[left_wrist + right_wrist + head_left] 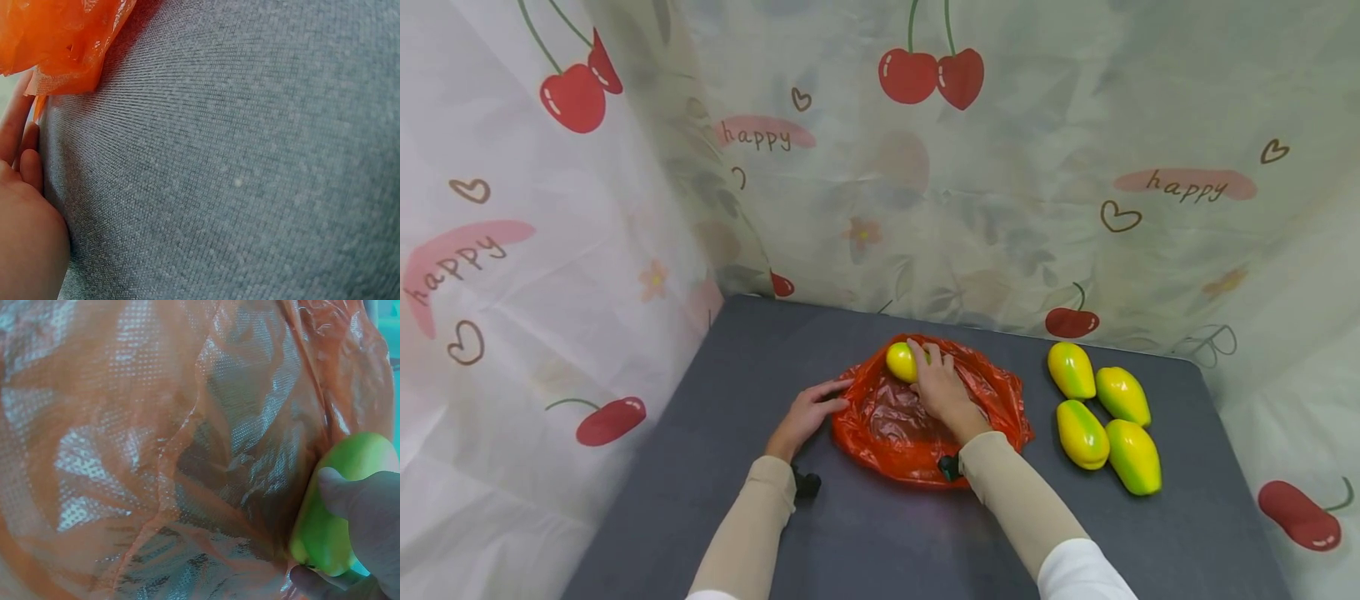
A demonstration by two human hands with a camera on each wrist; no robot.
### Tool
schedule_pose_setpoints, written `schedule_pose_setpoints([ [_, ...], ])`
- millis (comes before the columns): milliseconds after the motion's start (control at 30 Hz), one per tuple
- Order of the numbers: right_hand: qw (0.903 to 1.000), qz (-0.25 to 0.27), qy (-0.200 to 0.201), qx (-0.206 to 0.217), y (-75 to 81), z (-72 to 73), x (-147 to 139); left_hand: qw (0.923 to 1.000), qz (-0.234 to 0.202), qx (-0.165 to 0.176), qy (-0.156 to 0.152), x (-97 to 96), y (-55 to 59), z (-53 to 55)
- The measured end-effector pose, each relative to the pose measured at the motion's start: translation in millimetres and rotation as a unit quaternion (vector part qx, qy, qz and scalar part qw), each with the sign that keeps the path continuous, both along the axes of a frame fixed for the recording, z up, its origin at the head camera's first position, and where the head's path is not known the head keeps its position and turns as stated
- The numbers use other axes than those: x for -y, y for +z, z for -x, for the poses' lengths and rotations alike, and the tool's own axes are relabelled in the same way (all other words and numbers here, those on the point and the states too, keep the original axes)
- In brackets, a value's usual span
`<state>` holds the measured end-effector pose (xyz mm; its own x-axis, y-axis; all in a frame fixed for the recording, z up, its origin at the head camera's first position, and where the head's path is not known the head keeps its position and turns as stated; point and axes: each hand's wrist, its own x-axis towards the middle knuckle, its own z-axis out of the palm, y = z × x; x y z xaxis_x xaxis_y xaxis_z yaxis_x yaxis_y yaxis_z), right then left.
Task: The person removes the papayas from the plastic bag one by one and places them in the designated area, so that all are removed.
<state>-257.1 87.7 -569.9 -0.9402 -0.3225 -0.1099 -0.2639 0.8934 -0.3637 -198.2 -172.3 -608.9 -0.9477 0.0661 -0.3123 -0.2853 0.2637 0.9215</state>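
Note:
A red plastic bag (891, 462) lies spread with its mouth wide on the dark table. My right hand (942, 387) reaches into it and grips a yellow-green mango (901, 362) at the bag's far side. In the right wrist view, the thumb (334, 490) presses on the mango (325, 531) and a finger curls beneath its lower end. With fairly straight fingers, my left hand (801, 421) touches the bag's left edge. The left wrist view has those fingers beside a loose orange-red fold of the bag (69, 53).
Several yellow-green mangoes (1082, 435) lie grouped on the table (1000, 542) to the right of the bag. A cherry-printed curtain (1000, 217) hangs behind the table and along its sides. Dark wrist devices (806, 484) sit under both wrists.

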Motion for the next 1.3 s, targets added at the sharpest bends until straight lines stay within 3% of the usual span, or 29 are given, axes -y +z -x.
schedule_pose_setpoints([
  [400,1.0,0.003,0.004,-0.008,1.0,0.1,-4,1.0,-0.004,-0.001,0.004,-0.5,1.2,-0.3],
  [1300,0.9967,0.04,-0.001,-0.071,31.3,-16.0,-21,0.9999,0.011,-0.01,0.0,1.0,-1.3,0.2],
])
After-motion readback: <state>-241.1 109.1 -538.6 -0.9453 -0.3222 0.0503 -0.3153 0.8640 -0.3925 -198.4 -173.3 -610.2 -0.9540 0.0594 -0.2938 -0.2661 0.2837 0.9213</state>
